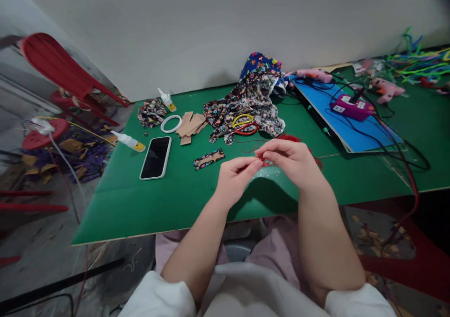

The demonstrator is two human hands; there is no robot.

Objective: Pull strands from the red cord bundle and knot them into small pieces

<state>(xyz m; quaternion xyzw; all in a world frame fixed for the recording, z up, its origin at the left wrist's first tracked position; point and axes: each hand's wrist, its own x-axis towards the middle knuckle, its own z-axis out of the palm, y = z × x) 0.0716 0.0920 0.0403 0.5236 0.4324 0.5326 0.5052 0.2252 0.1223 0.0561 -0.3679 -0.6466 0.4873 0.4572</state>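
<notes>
The left hand [236, 175] and the right hand [291, 161] meet over the near part of the green desk [137, 209], thumb and fingers of each pinched together on a bit of red thread [262, 158]. Their fingertips nearly touch, so exactly how the thread runs between them is too small to tell. More of it lies in a loose bundle on the desk just beyond the right hand, with thin strands trailing to the left.

Left of the left hand lies a small floral-edged strip [208, 159] with a brown middle. Beyond the hands, scissors [234, 129] with one yellow and one red handle rest on a spread black floral cloth [242, 99]; a blue patterned cloth [258, 63] is bunched at its far side. Left of the cloth are overlapping brown card pieces [191, 126], a white ring [171, 132], a crumpled floral scrap [152, 112] and a small bottle [168, 100]. Nearer on the left, a dark-screened phone [156, 158] lies beside a second bottle [129, 142].

To the right, a purple box [352, 108] and black cables sit on a blue folder [337, 120]. Colourful fuzzy stems [422, 61] are heaped at the far right.
</notes>
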